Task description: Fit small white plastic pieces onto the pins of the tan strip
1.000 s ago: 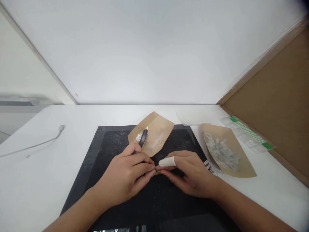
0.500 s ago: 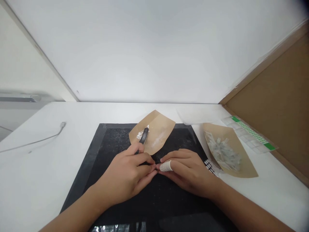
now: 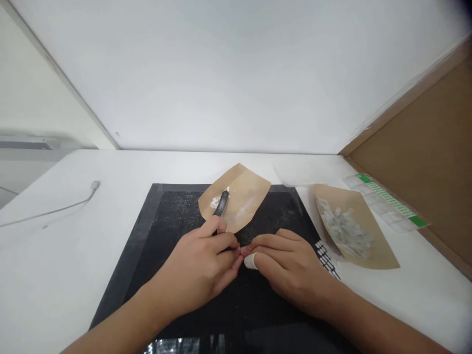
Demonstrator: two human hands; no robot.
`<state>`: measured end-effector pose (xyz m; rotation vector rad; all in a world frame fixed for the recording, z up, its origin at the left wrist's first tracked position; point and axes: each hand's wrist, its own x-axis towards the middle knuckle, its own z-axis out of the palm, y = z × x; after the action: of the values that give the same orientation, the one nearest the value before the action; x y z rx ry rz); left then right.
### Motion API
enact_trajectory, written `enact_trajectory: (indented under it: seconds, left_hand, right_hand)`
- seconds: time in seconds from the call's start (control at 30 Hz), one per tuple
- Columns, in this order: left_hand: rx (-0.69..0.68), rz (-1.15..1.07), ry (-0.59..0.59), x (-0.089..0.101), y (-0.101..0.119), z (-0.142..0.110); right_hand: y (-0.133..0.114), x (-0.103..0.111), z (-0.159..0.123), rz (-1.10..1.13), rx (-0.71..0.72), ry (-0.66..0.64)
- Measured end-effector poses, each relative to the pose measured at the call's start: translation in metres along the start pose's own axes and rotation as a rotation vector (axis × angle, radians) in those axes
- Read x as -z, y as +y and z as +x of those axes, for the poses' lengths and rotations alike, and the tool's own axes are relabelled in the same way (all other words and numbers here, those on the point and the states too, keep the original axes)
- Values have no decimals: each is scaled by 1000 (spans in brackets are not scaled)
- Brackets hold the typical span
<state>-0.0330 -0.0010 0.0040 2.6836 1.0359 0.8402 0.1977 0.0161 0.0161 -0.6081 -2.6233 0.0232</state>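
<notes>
My left hand (image 3: 201, 263) is closed, with a slim black tool (image 3: 222, 202) held between thumb and index finger. The tool slants up over a brown paper tray (image 3: 250, 194), its end at a small heap of white bits (image 3: 215, 202); it could be tweezers, but I cannot tell. My right hand (image 3: 289, 268) is closed too and wears a white finger cot (image 3: 250, 261) on one finger. The fingertips of both hands meet low over a black mat (image 3: 173, 221). Whatever they pinch between them is hidden.
Another brown paper tray (image 3: 383, 246) at the right holds a pile of translucent strips (image 3: 346, 231). Short white pieces (image 3: 326, 258) line the mat's right edge. Behind lies a clear compartment box (image 3: 391, 201) with a green label. A grey cable (image 3: 70, 209) crosses the white table at left.
The view has shifted slightly. My right fingers have curled and turned, bringing the finger cot lower against the left fingertips. The black tool stays in my left hand.
</notes>
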Motion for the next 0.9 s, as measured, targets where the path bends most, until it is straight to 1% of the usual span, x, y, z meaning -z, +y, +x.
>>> enact_trajectory:
  seconds: [0.3, 0.57, 0.7, 0.9]
  left_hand:
    - [0, 5, 29, -1, 1, 1]
    - [-2, -10, 54, -1, 0, 0]
    - [-16, -21, 32, -2, -3, 0]
    - [-11, -30, -22, 1, -7, -2]
  right_hand:
    - [-2, 2, 4, -43, -7, 12]
    - [2, 0, -2, -86, 13, 5]
    - [2, 1, -2, -103, 17, -12]
    - [4, 4, -1, -19, -21, -16]
